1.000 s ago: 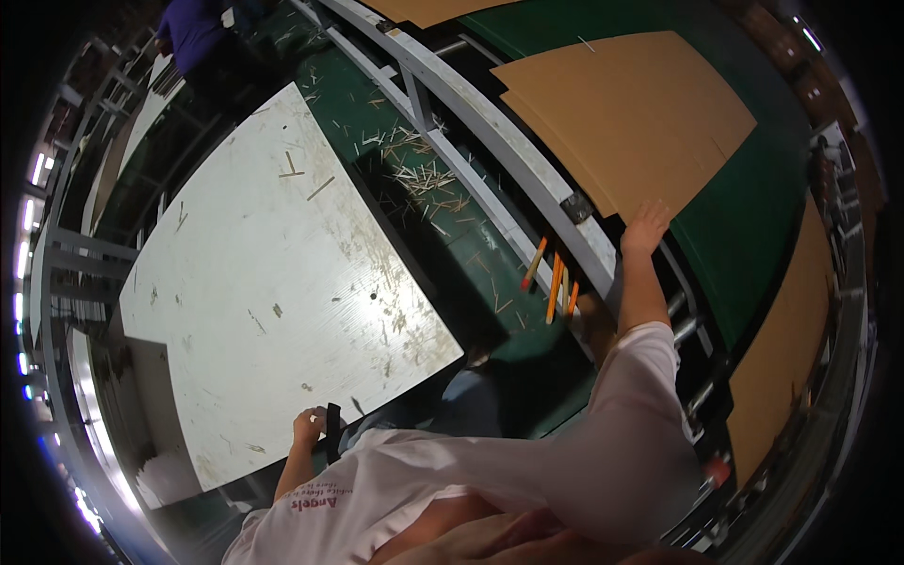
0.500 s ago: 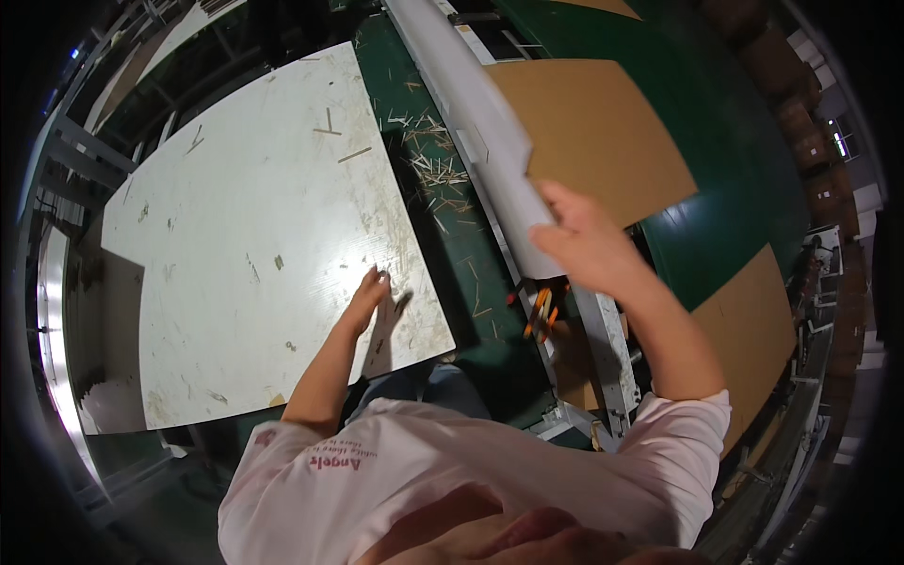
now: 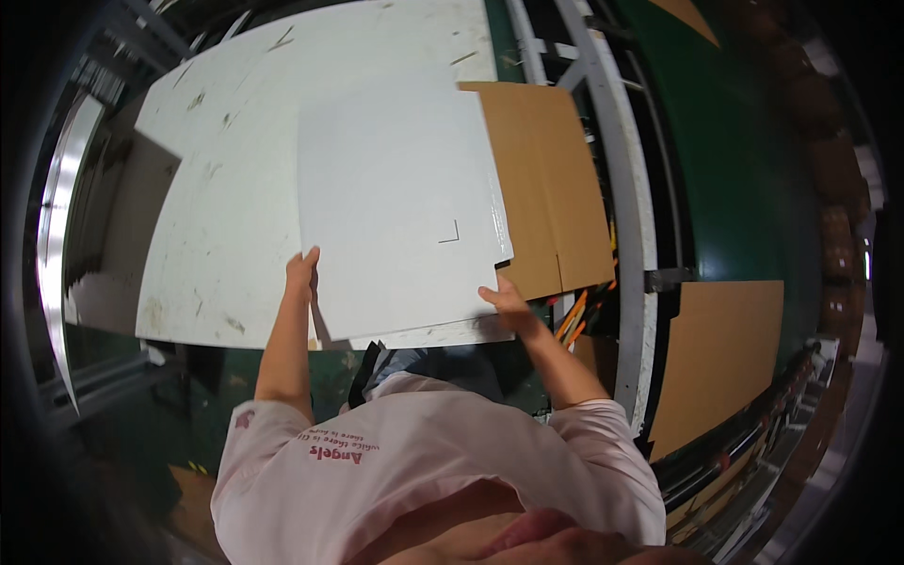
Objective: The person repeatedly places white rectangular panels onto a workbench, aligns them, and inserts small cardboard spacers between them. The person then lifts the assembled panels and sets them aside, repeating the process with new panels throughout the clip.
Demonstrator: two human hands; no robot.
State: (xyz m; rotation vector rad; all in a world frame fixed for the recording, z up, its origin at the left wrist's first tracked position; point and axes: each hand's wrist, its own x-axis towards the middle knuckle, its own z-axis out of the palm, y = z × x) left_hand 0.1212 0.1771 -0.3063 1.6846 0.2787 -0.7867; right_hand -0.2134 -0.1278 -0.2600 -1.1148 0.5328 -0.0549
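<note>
— So, held how?
— With the left hand (image 3: pixel 301 270) curled on the left edge, with thumb uppermost; with the right hand (image 3: pixel 508 303) closed on the right edge by the near corner, with fingers partly hidden.
— Holding what?
— One white sheet (image 3: pixel 395 198), lying between both and reaching far, apparently longest near to far. Touching both, so neither nearer.
— And the forearms (image 3: pixel 290 348)?
— Stretched far, slanting leftward on the right.
— Lying where?
— Over a white table (image 3: pixel 217 207), just left of brown cardboard (image 3: pixel 551 179); cannot tell whether joined.
</note>
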